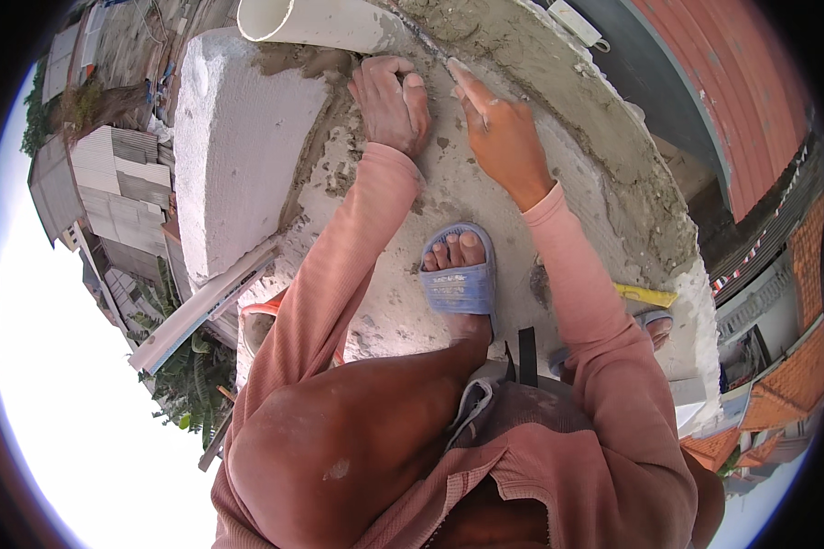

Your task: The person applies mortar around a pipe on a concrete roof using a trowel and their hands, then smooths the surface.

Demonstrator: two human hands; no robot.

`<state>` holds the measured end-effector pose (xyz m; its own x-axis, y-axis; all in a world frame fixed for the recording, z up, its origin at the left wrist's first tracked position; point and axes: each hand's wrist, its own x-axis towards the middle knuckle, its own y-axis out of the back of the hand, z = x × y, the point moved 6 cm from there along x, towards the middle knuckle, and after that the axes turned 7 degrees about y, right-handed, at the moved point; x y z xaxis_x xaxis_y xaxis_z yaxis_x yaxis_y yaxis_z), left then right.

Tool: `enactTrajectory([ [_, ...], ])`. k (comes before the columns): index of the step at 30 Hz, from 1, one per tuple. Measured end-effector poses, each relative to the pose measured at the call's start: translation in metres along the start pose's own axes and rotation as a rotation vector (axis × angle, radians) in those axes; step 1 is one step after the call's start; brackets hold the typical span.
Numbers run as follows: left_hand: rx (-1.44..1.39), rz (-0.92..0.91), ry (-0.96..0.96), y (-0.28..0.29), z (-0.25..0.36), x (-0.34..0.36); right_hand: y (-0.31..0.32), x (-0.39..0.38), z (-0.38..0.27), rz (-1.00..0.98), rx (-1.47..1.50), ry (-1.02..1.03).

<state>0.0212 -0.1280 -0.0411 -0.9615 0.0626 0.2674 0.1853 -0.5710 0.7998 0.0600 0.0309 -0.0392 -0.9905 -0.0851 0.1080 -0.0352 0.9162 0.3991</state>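
My left hand point(392, 108) is bent closed, its knuckles up, and rests on the rough grey surface just below a white plastic pipe point(330, 26). Whatever lies under its curled fingers, if anything, is hidden. To its right, my right hand point(505, 137) stretches its index finger toward a narrow dark seam in the wet grey mortar point(522, 57); the other fingers are bent. Pale dust or mortar coats the fingertips of both hands. A white block point(247, 156) stands left of my left hand, with mortar smeared along its upper edge.
My foot in a blue slide sandal point(458, 291) stands on the ledge. A long pale strip point(206, 306) juts out at left, near an orange-red rim point(264, 311). Something yellow point(645, 295) lies right of my right forearm. Rooftops point(124, 178) appear far below, beyond the ledge.
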Motion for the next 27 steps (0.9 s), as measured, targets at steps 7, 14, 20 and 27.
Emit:
enactTrajectory([
  [7,0.052,-0.009,-0.010,0.002,-0.001,0.001,0.007,0.000,-0.006,-0.032,-0.165,-0.116],
  [14,0.062,-0.024,0.001,-0.003,0.004,-0.002,-0.006,0.021,0.003,-0.011,-0.138,0.013],
  [20,0.105,-0.004,-0.017,-0.001,0.005,-0.001,-0.003,0.024,0.003,-0.037,-0.059,0.011],
  [27,0.075,0.009,-0.032,-0.002,0.002,0.000,-0.010,0.031,0.011,-0.022,-0.038,0.048],
])
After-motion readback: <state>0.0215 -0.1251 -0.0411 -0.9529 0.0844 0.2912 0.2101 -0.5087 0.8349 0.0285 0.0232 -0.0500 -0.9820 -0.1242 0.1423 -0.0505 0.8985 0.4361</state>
